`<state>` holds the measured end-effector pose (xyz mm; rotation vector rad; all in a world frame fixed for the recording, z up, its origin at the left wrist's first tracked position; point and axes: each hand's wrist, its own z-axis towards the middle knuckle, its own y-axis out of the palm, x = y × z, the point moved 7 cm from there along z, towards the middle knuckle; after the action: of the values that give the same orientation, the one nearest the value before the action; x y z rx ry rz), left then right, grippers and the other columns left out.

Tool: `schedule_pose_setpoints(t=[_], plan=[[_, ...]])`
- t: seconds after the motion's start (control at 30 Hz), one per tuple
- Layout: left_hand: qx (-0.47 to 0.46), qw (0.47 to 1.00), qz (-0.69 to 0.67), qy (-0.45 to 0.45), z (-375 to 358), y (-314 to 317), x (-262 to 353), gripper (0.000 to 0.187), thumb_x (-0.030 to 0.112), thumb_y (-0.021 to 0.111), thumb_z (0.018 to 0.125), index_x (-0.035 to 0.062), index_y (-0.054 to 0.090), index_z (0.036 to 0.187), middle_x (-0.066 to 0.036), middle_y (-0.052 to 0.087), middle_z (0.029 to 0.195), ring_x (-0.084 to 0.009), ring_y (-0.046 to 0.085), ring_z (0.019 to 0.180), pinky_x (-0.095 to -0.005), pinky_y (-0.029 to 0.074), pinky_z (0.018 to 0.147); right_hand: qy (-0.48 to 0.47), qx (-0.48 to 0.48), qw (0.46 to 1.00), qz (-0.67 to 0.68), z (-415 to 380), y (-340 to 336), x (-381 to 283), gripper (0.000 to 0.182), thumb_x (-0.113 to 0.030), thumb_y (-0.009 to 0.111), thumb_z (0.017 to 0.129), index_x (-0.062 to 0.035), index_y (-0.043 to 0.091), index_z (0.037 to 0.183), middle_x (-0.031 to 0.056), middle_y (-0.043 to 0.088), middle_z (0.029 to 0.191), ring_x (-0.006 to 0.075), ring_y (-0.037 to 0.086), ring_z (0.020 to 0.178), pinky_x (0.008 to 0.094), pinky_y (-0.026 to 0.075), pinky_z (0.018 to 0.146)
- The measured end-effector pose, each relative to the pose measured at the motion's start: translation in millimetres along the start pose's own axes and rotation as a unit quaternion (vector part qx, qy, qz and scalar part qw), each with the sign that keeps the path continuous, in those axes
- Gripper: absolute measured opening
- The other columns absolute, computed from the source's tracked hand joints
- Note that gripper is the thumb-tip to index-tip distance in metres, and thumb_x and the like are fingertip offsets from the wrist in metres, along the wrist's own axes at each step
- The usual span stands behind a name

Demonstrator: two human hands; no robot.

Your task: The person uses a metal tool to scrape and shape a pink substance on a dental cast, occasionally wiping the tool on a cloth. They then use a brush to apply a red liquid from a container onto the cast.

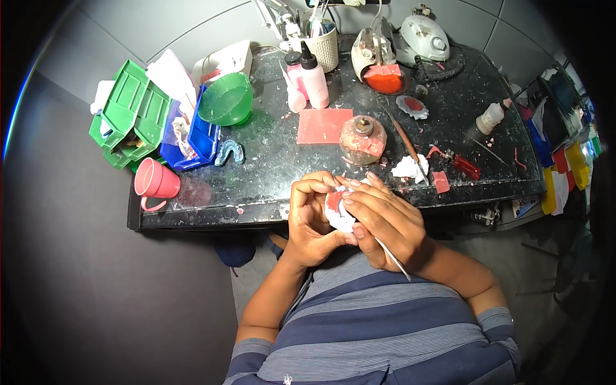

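Observation:
Between my two hands, in front of my chest, is a white plaster dental cast (pixel 341 219) with red wax on its upper face. My left hand (pixel 312 221) wraps around its left side, thumb underneath. The fingers of my right hand (pixel 387 221) press over the cast's right side and the wax. A thin pale tool (pixel 393 259) sticks out below my right hand, held in its lower fingers; its other end is hidden.
Just beyond my hands stands a wax-covered burner (pixel 363 142), with a pink wax sheet (pixel 324 126) beside it. A carving knife (pixel 404 136) and crumpled white material (pixel 409 168) lie to the right. A pink cup (pixel 157 179) sits at the left edge.

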<state>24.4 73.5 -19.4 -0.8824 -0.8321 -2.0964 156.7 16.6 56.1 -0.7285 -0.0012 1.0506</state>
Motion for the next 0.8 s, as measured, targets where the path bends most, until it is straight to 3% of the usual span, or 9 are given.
schedule_pose_setpoints(t=[0.27,0.8], plan=[[0.006,1.0,0.009,-0.014,-0.9,2.2,1.7,0.101,0.003,0.092,0.069,0.0022,0.027,0.146,-0.012,0.044,0.13,-0.0256,0.05,0.126,-0.0388,0.043,0.107,0.016,-0.013,1.0,0.009,0.8,2.9,-2.6,0.028,-0.007,0.066,0.09,0.0123,0.064,0.111,0.0231,0.067,0.108,0.0399,0.068,0.11,0.0541,0.05,0.102],[0.01,1.0,0.003,-0.03,-1.1,1.8,1.6,0.104,0.005,0.094,0.067,0.0012,0.028,0.147,-0.013,0.048,0.129,-0.0244,0.051,0.125,-0.037,0.045,0.105,0.009,-0.016,1.0,0.023,2.9,-0.7,-0.7,0.024,-0.001,0.064,0.087,0.0136,0.064,0.106,0.0238,0.066,0.104,0.0412,0.069,0.105,0.0545,0.052,0.1]])
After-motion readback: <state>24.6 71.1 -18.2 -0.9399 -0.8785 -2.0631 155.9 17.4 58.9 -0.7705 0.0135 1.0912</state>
